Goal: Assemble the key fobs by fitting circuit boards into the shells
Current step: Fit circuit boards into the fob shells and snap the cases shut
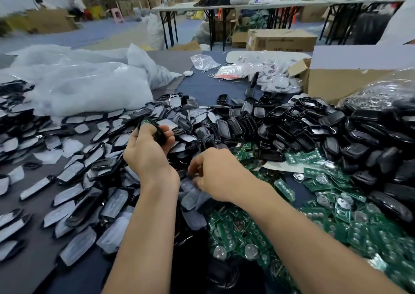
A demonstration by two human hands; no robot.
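My left hand (149, 150) grips a black key fob shell (160, 134) with a green circuit board (146, 121) showing at its top, lifted above the pile. My right hand (215, 173) reaches down with curled fingers and pinches a translucent grey button pad (190, 198) in the heap just below it. Green circuit boards (332, 217) with round coin cells lie heaped on the right. Black shells (314, 127) are piled at the back right. Shells with pale inner faces (74, 174) spread over the left.
Large white plastic bags (89, 84) lie at the back left. A cardboard box (343, 80) stands at the back right beside a clear bag of metal rings (381, 91). Small packets (269, 69) lie behind the piles. Folding tables and cartons fill the room beyond.
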